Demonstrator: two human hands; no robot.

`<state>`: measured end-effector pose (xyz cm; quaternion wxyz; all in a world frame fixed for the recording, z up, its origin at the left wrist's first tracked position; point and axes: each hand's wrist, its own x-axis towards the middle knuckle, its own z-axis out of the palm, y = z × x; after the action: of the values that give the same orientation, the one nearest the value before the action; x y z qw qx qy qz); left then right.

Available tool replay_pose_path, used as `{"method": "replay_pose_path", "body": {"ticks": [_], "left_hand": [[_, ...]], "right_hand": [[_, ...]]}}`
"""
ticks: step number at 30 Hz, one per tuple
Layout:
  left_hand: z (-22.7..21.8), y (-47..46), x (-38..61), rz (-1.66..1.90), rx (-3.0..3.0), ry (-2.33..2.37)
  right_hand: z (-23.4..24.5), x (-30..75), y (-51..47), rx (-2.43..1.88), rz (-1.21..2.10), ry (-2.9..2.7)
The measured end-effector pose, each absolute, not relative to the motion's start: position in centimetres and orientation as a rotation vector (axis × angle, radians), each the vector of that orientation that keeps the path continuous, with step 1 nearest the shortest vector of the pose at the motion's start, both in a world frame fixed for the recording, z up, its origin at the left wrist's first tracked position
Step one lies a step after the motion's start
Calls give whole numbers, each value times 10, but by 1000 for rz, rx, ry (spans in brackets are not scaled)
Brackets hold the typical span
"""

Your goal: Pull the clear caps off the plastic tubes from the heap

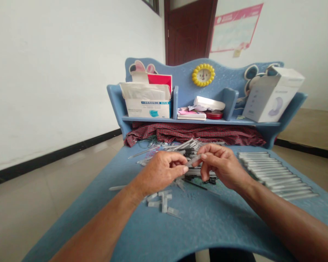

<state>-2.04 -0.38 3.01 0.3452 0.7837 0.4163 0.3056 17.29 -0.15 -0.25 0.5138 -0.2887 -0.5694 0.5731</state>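
A short whitish translucent pen piece point(194, 160) is held between my two hands above the desk; whether it is a cap or a barrel end I cannot tell. My left hand point(164, 169) pinches its near end between thumb and fingers. At the far end, the thumb and forefinger of my right hand point(220, 163) close on it. Beneath the hands lies a pile of pen parts point(188, 145), clear tubes and dark refills among them, partly hidden by my fingers. Small translucent caps point(164, 202) are scattered on the desk just below my left hand.
Rows of clear pen barrels point(276, 174) lie at the right of the blue desk point(202, 225). Behind the pile is a folded checked cloth point(196, 133). The shelf holds a mask box point(147, 105), some papers point(191, 115) and a white carton point(273, 96).
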Motion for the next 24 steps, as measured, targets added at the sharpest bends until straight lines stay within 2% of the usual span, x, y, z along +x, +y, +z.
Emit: {"method": "replay_pose_path", "body": {"ticks": [14, 24], "left_hand": [[26, 0, -20, 681, 2019, 1051], [23, 3, -24, 792, 1787, 987]], "right_hand": [[-8, 177, 2, -772, 1333, -1469], [-5, 179, 3, -878, 1268, -1484]]}}
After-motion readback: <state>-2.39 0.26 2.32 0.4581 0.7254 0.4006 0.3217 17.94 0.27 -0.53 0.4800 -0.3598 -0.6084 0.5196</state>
